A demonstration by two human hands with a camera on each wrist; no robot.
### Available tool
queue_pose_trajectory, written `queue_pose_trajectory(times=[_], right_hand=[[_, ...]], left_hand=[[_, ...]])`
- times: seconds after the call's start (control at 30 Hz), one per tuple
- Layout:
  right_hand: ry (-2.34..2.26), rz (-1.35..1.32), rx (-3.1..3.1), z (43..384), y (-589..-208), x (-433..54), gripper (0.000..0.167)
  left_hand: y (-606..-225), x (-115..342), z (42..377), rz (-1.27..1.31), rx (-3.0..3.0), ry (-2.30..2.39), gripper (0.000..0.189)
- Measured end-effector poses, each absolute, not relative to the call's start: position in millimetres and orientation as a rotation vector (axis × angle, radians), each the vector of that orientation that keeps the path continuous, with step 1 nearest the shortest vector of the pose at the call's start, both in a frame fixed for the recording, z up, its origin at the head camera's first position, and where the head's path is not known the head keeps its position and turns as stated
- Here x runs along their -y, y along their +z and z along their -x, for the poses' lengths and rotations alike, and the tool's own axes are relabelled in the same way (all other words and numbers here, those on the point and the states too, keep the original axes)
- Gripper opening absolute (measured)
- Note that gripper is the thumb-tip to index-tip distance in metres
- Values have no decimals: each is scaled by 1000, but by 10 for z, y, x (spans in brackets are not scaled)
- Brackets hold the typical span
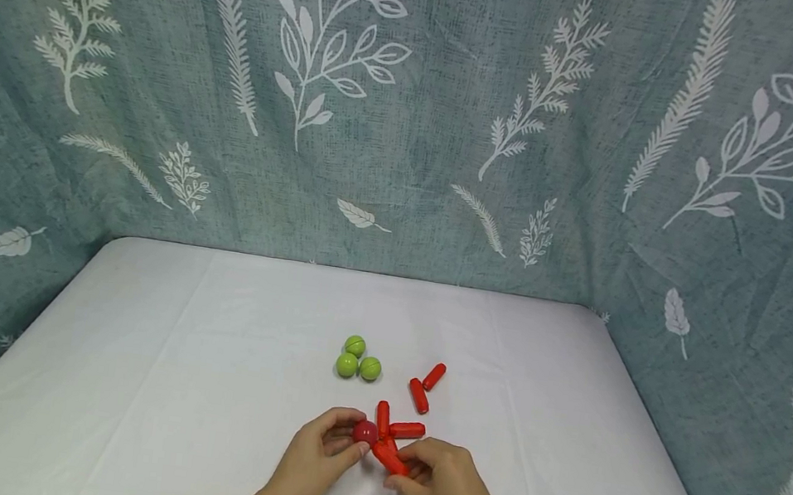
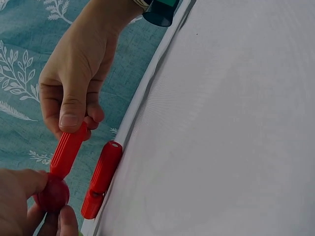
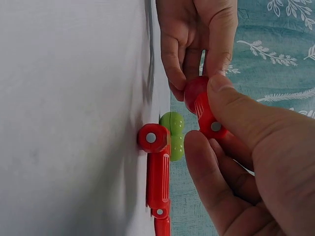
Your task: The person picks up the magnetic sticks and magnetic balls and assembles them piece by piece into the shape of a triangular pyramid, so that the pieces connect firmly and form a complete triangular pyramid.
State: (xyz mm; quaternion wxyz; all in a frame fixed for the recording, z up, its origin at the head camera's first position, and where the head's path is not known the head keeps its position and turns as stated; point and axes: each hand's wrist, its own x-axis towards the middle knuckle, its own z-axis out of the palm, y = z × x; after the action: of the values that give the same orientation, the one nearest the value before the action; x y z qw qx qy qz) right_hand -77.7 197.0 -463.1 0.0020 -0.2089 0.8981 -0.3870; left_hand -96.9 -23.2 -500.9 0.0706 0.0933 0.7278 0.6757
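Observation:
My left hand (image 1: 318, 455) pinches a dark red ball (image 1: 365, 432) between thumb and fingers. Thumb and fingers of my right hand (image 1: 443, 479) grip one end of a red magnetic rod (image 1: 390, 458), ribbed along its side. In the left wrist view the far end of this rod (image 2: 68, 152) meets the ball (image 2: 53, 194). A round silvery disc shows on the rod's near end (image 3: 215, 127) in the right wrist view. Close beyond the hands lie more red rods, one pointing away (image 1: 383, 418) and one sideways (image 1: 407, 430).
On the white table (image 1: 199, 372), three green balls (image 1: 347, 365) sit clustered beyond the hands. Two further red rods (image 1: 419, 396) lie to their right, close together. A green leaf-patterned cloth (image 1: 428, 118) hangs behind the table's far edge.

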Motion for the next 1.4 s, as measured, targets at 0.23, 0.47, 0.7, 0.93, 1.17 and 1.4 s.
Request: queue_pose_trajectory(times=[0.23, 0.47, 0.7, 0.93, 1.17, 1.4], right_hand=[[-1215, 662, -2802, 773, -4632, -1955, 21], [-1246, 596, -2833, 783, -4643, -1915, 26], [-1351, 512, -2744, 780, -4640, -1898, 41], [-1424, 538, -2679, 783, -4686, -1880, 45], [-1449, 466, -2690, 772, -4670, -1851, 43], [-1436, 409, -2698, 779, -4641, -1888, 42]], left_hand=[[-5012, 239, 985, -282, -2116, 2077, 43], [-4982, 241, 965, -336, -2062, 2079, 43], [-5008, 202, 929, -395, -2001, 2020, 42], [-5008, 144, 910, -377, -1987, 2048, 28], [-4991, 132, 906, -325, -1998, 2025, 23], [-5016, 169, 924, -331, -2142, 1958, 20]])
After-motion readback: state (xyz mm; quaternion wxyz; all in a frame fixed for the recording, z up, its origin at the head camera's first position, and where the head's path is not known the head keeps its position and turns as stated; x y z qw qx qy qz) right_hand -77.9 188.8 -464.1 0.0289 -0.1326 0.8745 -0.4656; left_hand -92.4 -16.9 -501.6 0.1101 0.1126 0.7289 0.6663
